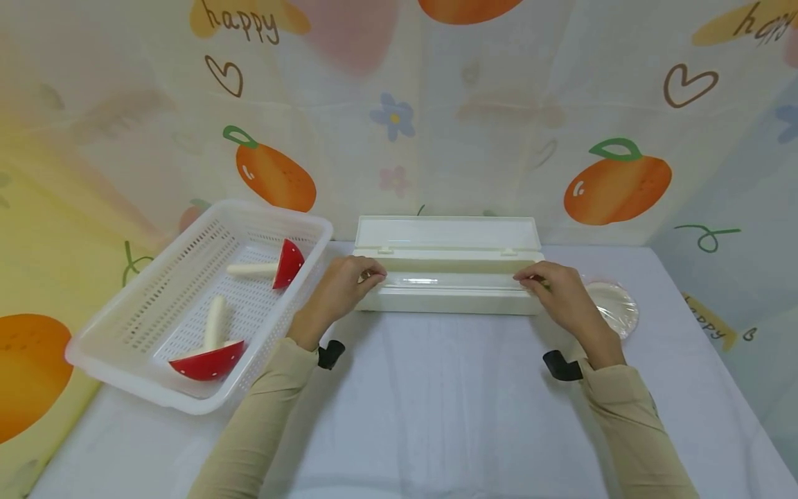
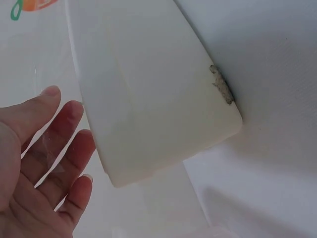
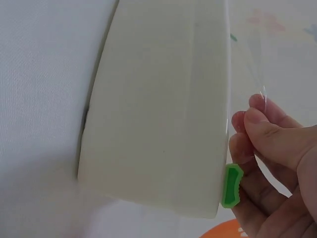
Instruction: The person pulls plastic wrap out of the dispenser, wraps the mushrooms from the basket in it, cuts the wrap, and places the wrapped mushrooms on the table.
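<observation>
Over at 3 o'clock, the right hand pinches clear plastic film; left hand's at 9, can't tell if thumb and fingers meet. Long white plastic box sits between, lid up at 12. Further past 9, a white perforated plastic basket holds two white-dotted, red-capped half-mushrooms.

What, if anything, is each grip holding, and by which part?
The right grip pinches thin, clear plastic film by its edge; whether the left grip holds it cannot be told.
</observation>
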